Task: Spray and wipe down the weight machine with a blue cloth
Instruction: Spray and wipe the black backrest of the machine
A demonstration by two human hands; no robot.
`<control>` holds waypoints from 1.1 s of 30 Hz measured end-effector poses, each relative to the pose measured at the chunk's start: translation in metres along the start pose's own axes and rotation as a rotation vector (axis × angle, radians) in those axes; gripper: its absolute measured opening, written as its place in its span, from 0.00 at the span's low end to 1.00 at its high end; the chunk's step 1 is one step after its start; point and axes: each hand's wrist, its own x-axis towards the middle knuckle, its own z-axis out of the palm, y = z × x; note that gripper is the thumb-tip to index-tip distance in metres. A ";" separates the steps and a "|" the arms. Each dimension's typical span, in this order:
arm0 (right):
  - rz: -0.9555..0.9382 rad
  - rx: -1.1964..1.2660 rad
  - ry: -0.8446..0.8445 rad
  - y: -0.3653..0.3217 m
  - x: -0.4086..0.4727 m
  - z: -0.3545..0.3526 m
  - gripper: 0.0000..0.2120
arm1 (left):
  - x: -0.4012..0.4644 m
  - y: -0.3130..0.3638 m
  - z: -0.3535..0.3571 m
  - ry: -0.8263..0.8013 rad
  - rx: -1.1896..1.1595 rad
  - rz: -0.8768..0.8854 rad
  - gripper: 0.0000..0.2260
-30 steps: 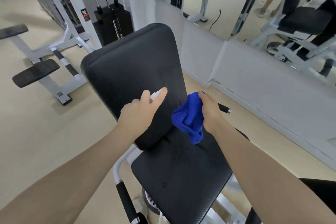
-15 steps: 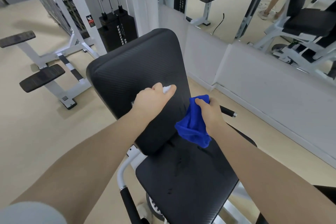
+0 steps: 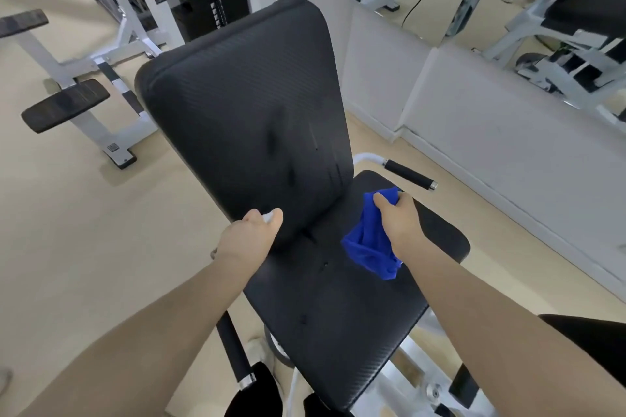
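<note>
Seat (image 3: 325, 315): right hand (image 3: 398, 223) grips cloth (image 3: 367, 247)

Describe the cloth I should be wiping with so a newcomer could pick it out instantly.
Start at the black padded seat of the weight machine in the middle of the view. Over its right side, the right hand grips a bunched blue cloth. It is the only bright blue thing among black pads and white frames.
</note>
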 end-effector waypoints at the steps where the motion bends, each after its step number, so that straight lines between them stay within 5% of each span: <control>1: -0.015 -0.002 0.010 -0.001 -0.001 0.001 0.12 | 0.000 -0.002 -0.008 0.031 -0.016 0.011 0.35; 3: -0.051 0.023 0.023 -0.007 -0.003 0.002 0.12 | 0.001 -0.007 -0.027 0.105 -0.039 -0.002 0.35; 8: -0.393 0.019 -0.033 -0.065 -0.016 0.028 0.14 | 0.011 -0.056 -0.087 0.741 -0.092 -0.083 0.32; 12: -0.746 -0.319 -0.031 -0.110 -0.023 0.077 0.27 | 0.008 -0.092 -0.133 0.640 -0.203 -0.168 0.21; 18: -1.123 -0.480 0.073 -0.139 -0.038 0.173 0.23 | 0.020 -0.125 -0.137 0.547 -0.266 -0.192 0.23; 20: -1.101 -0.439 0.134 -0.140 -0.032 0.185 0.25 | 0.022 -0.129 -0.140 0.526 -0.272 -0.180 0.23; 23: -0.774 -0.374 0.304 -0.160 0.002 0.169 0.29 | 0.024 -0.139 -0.151 0.574 -0.248 -0.161 0.19; 26: -0.542 -0.235 0.250 -0.182 0.037 0.146 0.26 | 0.028 -0.144 -0.162 0.596 -0.233 -0.129 0.11; 33: -0.935 -0.281 0.116 -0.129 -0.040 0.191 0.25 | 0.037 -0.145 -0.164 0.539 -0.189 -0.073 0.10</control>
